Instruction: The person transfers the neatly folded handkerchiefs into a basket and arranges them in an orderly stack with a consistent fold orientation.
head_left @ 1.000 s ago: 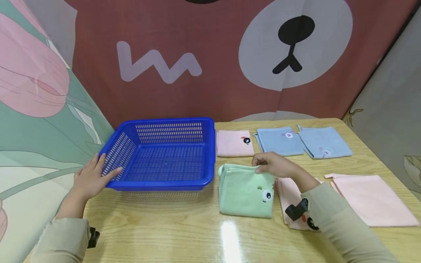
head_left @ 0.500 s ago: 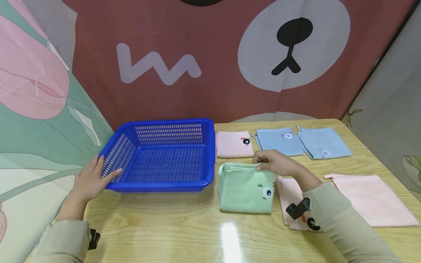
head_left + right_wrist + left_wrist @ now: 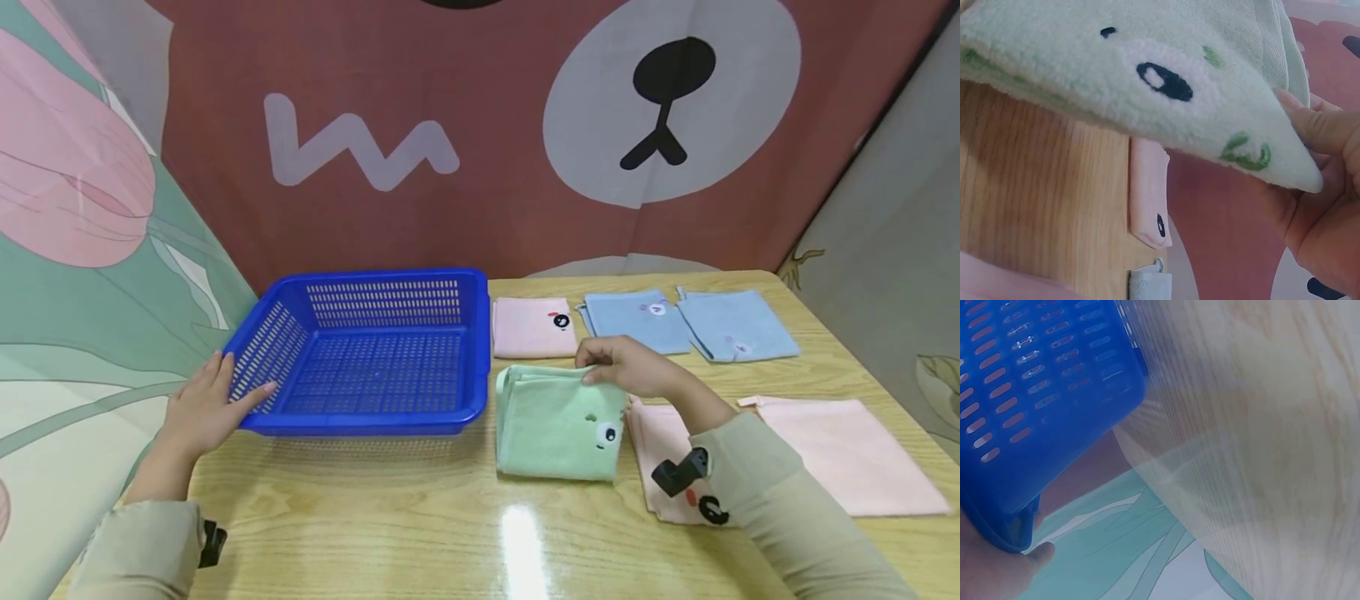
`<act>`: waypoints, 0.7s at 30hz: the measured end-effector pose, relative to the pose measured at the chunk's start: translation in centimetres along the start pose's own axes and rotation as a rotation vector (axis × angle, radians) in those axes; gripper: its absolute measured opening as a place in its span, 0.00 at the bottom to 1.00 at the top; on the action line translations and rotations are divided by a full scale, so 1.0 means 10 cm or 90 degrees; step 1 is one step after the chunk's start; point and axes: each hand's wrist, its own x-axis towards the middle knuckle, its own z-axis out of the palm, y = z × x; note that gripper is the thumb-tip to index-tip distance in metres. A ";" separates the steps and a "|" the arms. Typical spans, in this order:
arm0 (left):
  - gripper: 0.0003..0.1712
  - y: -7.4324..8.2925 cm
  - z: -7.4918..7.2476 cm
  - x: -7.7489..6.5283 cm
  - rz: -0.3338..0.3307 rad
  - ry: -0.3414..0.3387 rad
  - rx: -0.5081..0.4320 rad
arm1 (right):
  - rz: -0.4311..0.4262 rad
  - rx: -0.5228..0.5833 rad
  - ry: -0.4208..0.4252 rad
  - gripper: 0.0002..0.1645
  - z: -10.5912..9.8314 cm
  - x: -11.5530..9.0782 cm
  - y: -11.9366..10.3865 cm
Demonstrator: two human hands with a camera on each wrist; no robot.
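My right hand (image 3: 626, 367) pinches the top edge of a folded light-green towel (image 3: 558, 433), which carries an embroidered eye. The towel is lifted, its face tilted towards me. Seen from the right wrist, thumb and fingers hold the green towel (image 3: 1185, 87) near its corner over the table. At the left, my left hand (image 3: 202, 408) rests with spread fingers on the rim at the near left corner of a blue plastic basket (image 3: 375, 421). Part of that hand (image 3: 997, 569) shows beside the blue basket rim in the left wrist view. Nothing lies in the basket.
Behind the green towel lie a folded pink towel (image 3: 532, 327) and two blue towels (image 3: 637, 321). A pink towel (image 3: 663, 467) is partly under my right forearm; another pink towel (image 3: 855, 454) lies farther right. A printed curtain (image 3: 495, 208) hangs behind the wooden table (image 3: 360, 525).
My right hand has risen slightly with the green towel, whose lower edge has moved up a little. The left hand stays on the basket.
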 end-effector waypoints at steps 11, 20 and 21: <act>0.51 0.01 0.00 -0.02 -0.003 -0.013 0.004 | -0.004 -0.011 0.004 0.04 -0.08 0.02 -0.06; 0.51 -0.02 0.00 0.01 0.008 -0.014 0.012 | -0.013 -0.021 0.013 0.05 -0.13 0.04 -0.14; 0.51 -0.03 0.00 0.01 0.009 -0.016 0.014 | -0.014 -0.019 0.014 0.05 -0.14 0.04 -0.15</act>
